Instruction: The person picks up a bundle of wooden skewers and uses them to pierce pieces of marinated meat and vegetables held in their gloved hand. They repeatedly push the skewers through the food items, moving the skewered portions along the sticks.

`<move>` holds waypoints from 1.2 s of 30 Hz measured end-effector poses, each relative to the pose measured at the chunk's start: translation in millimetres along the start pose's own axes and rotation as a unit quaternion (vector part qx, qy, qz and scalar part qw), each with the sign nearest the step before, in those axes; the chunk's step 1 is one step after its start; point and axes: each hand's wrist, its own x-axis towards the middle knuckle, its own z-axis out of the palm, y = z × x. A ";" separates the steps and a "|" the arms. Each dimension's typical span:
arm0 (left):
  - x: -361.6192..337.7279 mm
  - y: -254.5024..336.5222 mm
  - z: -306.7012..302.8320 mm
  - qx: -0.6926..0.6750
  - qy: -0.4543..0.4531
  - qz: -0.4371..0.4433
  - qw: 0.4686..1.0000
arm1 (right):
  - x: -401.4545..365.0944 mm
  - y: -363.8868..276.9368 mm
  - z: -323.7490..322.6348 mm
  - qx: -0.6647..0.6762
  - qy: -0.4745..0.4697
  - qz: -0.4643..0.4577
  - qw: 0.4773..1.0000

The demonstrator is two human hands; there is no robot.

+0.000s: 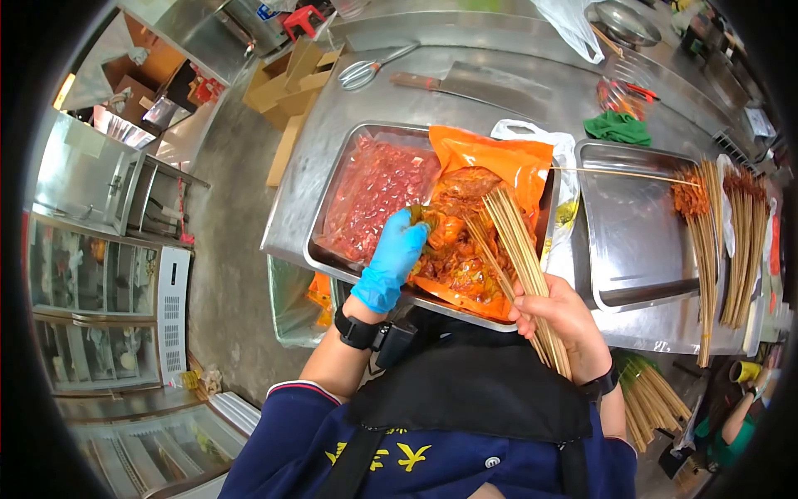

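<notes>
My left hand (394,256), in a blue glove, has its fingers closed on a dark, sauce-coated piece of food (422,218) at the left of the marinated meat (465,258). This orange-red meat lies on an opened orange bag (490,148) inside a metal tray (339,170). Diced raw red meat (378,193) fills the tray's left part. Bare, my right hand (567,320) is wrapped round a bundle of wooden skewers (517,241), whose upper ends slant over the marinated meat.
Right of the tray stands a second metal tray (640,241) with a lone skewer across its top. Skewers with threaded meat (690,195) lie at its right edge. A cleaver (474,90), a whisk (362,75) and a green cloth (617,127) lie behind. Below left is a lined bin (291,308).
</notes>
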 end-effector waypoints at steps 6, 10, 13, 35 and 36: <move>3.3 12.8 4.3 -0.039 -0.001 -0.076 0.996 | 0.6 1.8 -2.2 -0.009 -0.009 -0.009 1.000; 23.8 -31.2 -11.6 0.047 0.005 -0.069 0.996 | -0.8 1.8 -3.2 0.002 -0.010 -0.011 1.000; 3.7 -1.9 -4.2 0.445 0.087 0.112 0.884 | 0.5 3.4 -5.0 0.008 -0.013 -0.007 1.000; 14.0 -4.8 -17.1 -0.020 -0.003 0.064 0.998 | 0.7 3.8 -2.3 -0.005 -0.015 -0.012 1.000; 11.7 -1.5 -15.5 -0.020 -0.001 0.064 0.998 | 0.3 3.7 -1.2 -0.007 -0.011 -0.010 1.000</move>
